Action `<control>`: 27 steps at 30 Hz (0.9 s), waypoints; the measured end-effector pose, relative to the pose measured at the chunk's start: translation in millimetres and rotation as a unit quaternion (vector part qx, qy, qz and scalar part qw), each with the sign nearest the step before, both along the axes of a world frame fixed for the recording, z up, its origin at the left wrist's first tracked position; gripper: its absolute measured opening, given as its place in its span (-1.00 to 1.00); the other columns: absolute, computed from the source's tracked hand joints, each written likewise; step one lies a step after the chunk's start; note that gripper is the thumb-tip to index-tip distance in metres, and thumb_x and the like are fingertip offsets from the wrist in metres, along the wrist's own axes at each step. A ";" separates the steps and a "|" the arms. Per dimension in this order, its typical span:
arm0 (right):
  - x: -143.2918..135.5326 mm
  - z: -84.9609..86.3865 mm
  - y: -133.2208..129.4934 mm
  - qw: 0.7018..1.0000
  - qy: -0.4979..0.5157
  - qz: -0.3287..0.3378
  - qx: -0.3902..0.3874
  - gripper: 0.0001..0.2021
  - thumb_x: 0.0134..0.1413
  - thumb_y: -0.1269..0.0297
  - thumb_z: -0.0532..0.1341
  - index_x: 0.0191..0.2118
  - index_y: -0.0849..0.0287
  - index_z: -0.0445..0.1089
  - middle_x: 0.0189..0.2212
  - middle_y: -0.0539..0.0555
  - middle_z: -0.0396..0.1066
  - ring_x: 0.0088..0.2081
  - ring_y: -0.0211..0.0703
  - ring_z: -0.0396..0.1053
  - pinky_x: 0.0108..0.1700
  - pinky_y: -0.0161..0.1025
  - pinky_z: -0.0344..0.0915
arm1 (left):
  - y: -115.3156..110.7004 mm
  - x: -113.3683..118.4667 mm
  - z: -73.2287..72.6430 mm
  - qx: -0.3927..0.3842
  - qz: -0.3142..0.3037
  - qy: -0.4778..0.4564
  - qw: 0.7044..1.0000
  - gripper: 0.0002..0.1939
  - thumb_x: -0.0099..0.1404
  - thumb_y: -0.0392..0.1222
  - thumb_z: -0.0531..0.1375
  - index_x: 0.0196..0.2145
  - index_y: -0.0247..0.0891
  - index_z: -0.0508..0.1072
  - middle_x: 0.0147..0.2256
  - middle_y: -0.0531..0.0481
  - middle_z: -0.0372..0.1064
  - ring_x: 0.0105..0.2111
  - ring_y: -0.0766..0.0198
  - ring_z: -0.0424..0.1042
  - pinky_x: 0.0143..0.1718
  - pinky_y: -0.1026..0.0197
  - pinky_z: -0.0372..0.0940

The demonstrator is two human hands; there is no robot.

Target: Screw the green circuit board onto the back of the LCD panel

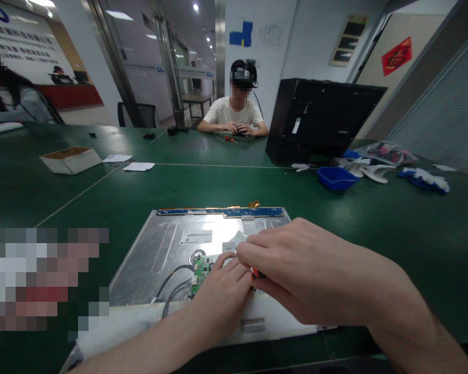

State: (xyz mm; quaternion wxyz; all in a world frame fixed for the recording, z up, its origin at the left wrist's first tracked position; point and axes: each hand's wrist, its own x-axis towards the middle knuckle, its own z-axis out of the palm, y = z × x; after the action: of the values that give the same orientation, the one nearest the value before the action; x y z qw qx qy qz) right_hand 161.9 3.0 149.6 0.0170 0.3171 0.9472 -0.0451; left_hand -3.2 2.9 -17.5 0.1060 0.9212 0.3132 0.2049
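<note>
A flat display panel (140, 265) with a silver metal back lies on the table in front of me. Along its far edge runs a blue circuit strip (203, 212), and a green circuit board (201, 270) with grey and black cables sits near its middle. My left hand (226, 291) rests over that board, its fingers stretched forward and partly covered by my other hand. Above it, my right hand (308, 270) is closed around a screwdriver, whose red and black handle (257, 274) shows between the fingers. The screwdriver's tip is hidden.
Beyond the panel stand a large black monitor (320, 122), a blue tray (337, 178) and gloves (425, 179). To the left are an open cardboard box (70, 160) and papers (139, 167). A co-worker (236, 109) sits across the green table (203, 182), near a red screwdriver (231, 139).
</note>
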 end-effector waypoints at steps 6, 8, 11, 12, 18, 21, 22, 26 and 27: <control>1.2 0.3 0.7 1.000 -0.005 -0.011 0.023 -0.92 0.12 0.36 0.20 -0.31 0.12 0.24 -0.43 -0.06 0.43 -0.43 -0.20 0.35 -0.48 -0.25 0.01 | -1.2 -0.4 6.1 -0.001 -0.003 0.035 0.999 -0.77 0.26 -0.34 0.06 -0.13 -0.26 0.40 -0.09 -0.13 0.43 -0.01 0.03 0.33 0.16 -0.08 0.03; 2.9 0.6 0.5 0.999 -0.002 -0.011 0.032 -0.92 0.13 0.34 0.19 -0.31 0.11 0.24 -0.45 -0.07 0.42 -0.44 -0.20 0.34 -0.48 -0.24 -0.01 | -1.7 -0.4 9.0 -0.003 0.001 0.039 0.999 -0.81 0.30 -0.33 0.04 -0.17 -0.27 0.40 -0.11 -0.13 0.42 0.00 0.04 0.32 0.16 -0.08 0.03; 6.9 1.2 -0.2 0.999 0.015 -0.018 0.046 -0.91 0.14 0.31 0.20 -0.32 0.09 0.23 -0.44 -0.08 0.40 -0.45 -0.20 0.32 -0.48 -0.24 -0.03 | -1.9 -0.4 12.4 -0.006 0.001 0.035 0.999 -0.81 0.33 -0.32 0.03 -0.16 -0.26 0.39 -0.13 -0.11 0.42 -0.01 0.06 0.32 0.15 -0.08 0.04; 8.5 1.5 -0.5 0.998 0.022 -0.022 0.050 -0.91 0.14 0.30 0.20 -0.32 0.09 0.22 -0.44 -0.08 0.40 -0.45 -0.21 0.31 -0.48 -0.24 -0.03 | -1.7 -0.4 13.1 -0.006 -0.001 0.032 0.999 -0.81 0.34 -0.32 0.03 -0.15 -0.25 0.39 -0.13 -0.10 0.42 -0.02 0.08 0.32 0.15 -0.08 0.05; 17.3 5.2 -0.5 0.996 0.044 -0.030 0.070 -0.85 0.12 0.30 0.22 -0.35 0.08 0.18 -0.48 -0.11 0.35 -0.49 -0.26 0.24 -0.49 -0.26 -0.05 | -1.2 -1.7 13.1 -0.010 -0.006 0.011 1.000 -0.82 0.32 -0.33 0.06 -0.15 -0.23 0.39 -0.17 -0.08 0.42 -0.10 0.11 0.36 0.13 -0.08 0.07; 20.7 8.7 0.1 0.994 0.055 -0.041 0.086 -0.83 0.10 0.27 0.25 -0.36 0.08 0.19 -0.49 -0.11 0.34 -0.50 -0.26 0.23 -0.49 -0.27 -0.03 | -3.1 -2.6 17.0 -0.020 -0.008 -0.007 1.000 -0.85 0.28 -0.33 0.10 -0.19 -0.25 0.39 -0.19 -0.07 0.42 -0.13 0.12 0.35 0.13 -0.08 0.06; 21.9 10.3 0.2 0.992 0.065 -0.045 0.096 -0.83 0.10 0.25 0.25 -0.36 0.09 0.20 -0.49 -0.10 0.34 -0.49 -0.26 0.23 -0.48 -0.28 -0.02 | -3.7 -2.9 20.2 -0.023 -0.009 -0.013 1.000 -0.87 0.26 -0.31 0.12 -0.21 -0.26 0.39 -0.20 -0.07 0.41 -0.13 0.11 0.35 0.13 -0.08 0.06; 26.2 17.9 -0.7 0.979 0.124 -0.062 0.151 -0.84 0.13 0.19 0.24 -0.36 0.09 0.26 -0.46 -0.08 0.32 -0.46 -0.28 0.22 -0.46 -0.30 0.02 | -2.0 -9.5 42.9 -0.019 -0.006 -0.048 0.999 -0.85 0.26 -0.19 0.19 -0.20 -0.24 0.37 -0.19 -0.05 0.40 -0.14 0.10 0.34 0.11 -0.09 0.07; 27.3 19.7 -1.5 0.974 0.140 -0.069 0.163 -0.84 0.13 0.18 0.24 -0.36 0.10 0.27 -0.46 -0.07 0.32 -0.46 -0.28 0.22 -0.46 -0.31 0.03 | -0.2 -14.1 49.7 -0.011 -0.001 -0.058 0.998 -0.82 0.28 -0.18 0.18 -0.16 -0.24 0.37 -0.17 -0.05 0.40 -0.13 0.11 0.35 0.11 -0.09 0.07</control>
State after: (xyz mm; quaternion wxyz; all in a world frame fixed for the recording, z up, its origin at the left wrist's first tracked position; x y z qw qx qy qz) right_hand 189.2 1.6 169.4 -0.1705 0.3708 0.9106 0.0654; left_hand -17.2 2.7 32.1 0.1342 0.9068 0.3078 0.2547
